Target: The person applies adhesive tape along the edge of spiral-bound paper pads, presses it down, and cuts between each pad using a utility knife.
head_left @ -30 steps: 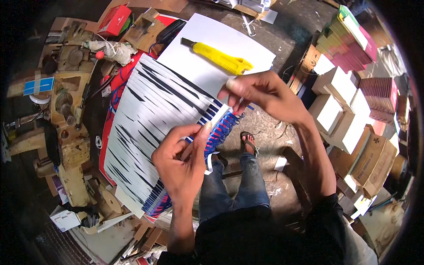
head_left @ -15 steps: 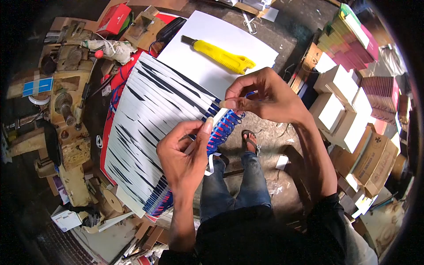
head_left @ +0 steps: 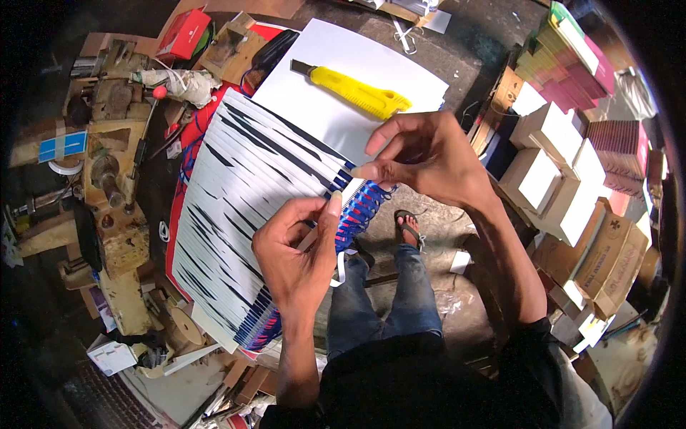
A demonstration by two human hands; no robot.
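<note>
A slanting row of thin white-and-black spines (head_left: pixel 236 193), like booklets packed side by side, lies in front of me. Blue and red ribbon-like ends (head_left: pixel 361 214) hang along its near edge. My left hand (head_left: pixel 296 247) pinches a narrow white strip (head_left: pixel 339 272) near that edge, its loose tail hanging below the fingers. Above and to the right, my right hand (head_left: pixel 432 161) rests its thumb at the upper corner of the row, with the index finger lifted away from it. A yellow box cutter (head_left: pixel 361 91) lies on a white sheet (head_left: pixel 379 57) beyond the row.
To the left stands a worn wooden and metal machine (head_left: pixel 114 186). A red box (head_left: pixel 183 34) sits at the back left. Stacked white blocks (head_left: pixel 550 171), pink-covered stacks (head_left: pixel 618 154) and a cardboard box (head_left: pixel 611 257) are at the right. My sandalled foot (head_left: pixel 409 227) is on the floor below.
My right index finger has lifted away from the thumb, opening the earlier pinch. My left hand stays at nearly the same spot on the edge.
</note>
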